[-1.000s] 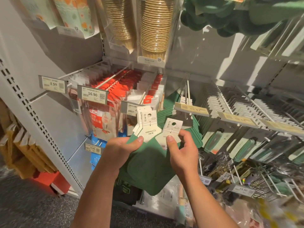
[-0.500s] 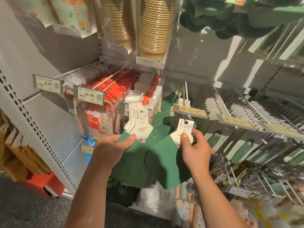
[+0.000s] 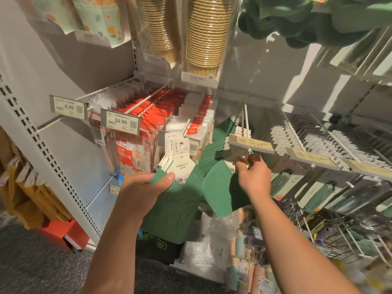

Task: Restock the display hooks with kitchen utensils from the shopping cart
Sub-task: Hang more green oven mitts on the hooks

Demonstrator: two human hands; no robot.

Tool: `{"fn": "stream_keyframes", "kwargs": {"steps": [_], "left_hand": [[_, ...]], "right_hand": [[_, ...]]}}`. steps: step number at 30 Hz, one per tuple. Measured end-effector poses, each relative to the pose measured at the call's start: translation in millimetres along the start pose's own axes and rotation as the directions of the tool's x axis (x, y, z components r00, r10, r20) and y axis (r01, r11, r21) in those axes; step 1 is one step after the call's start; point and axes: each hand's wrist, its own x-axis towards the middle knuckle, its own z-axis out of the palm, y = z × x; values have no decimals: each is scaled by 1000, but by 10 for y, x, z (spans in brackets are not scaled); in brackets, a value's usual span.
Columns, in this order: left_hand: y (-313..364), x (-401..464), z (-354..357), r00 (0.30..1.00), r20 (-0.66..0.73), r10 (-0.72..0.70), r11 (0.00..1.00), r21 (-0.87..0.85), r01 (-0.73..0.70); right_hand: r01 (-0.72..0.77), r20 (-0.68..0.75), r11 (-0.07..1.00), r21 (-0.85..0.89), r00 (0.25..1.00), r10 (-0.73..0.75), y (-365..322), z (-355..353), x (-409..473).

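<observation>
Presently right hand (image 3: 255, 177) pinches the white card header of one flat green silicone utensil (image 3: 220, 187), raising it to the white wire hook's (image 3: 246, 122) tip so its hole can thread on. Left hand (image 3: 144, 187) grips the remaining green stack (image 3: 176, 200), headers upward for picking.

cup stacks (image 3: 206, 35) above hook (image 3: 246, 122) — packets (image 3: 152, 115) left
</observation>
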Motion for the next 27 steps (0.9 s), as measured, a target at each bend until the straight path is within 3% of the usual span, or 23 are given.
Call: {"fn": "stream_keyframes", "kwargs": {"steps": [8, 12, 20, 24, 27], "left_hand": [[34, -50, -57, 997, 23, -69, 997, -30, 70], [78, -125, -55, 989, 71, -128, 991, -17, 129], [-5, -134, 10, 998, 32, -62, 998, -14, 63], [-112, -101, 100, 999, 28, 42, 996, 79, -44], [-122, -95, 184, 997, 79, 25, 994, 108, -33]], "right_hand": [[-4, -11, 995, -98, 1000, 3, 12, 52, 45], [-17, -36, 998, 55, 999, 19, 20, 44, -63], [54, -162, 969, 239, 987, -15, 127, 11, -664], [115, -106, 927, 357, 991, -82, 52, 21, -842], [124, -4, 886, 447, 991, -136, -96, -28, -929]]}}
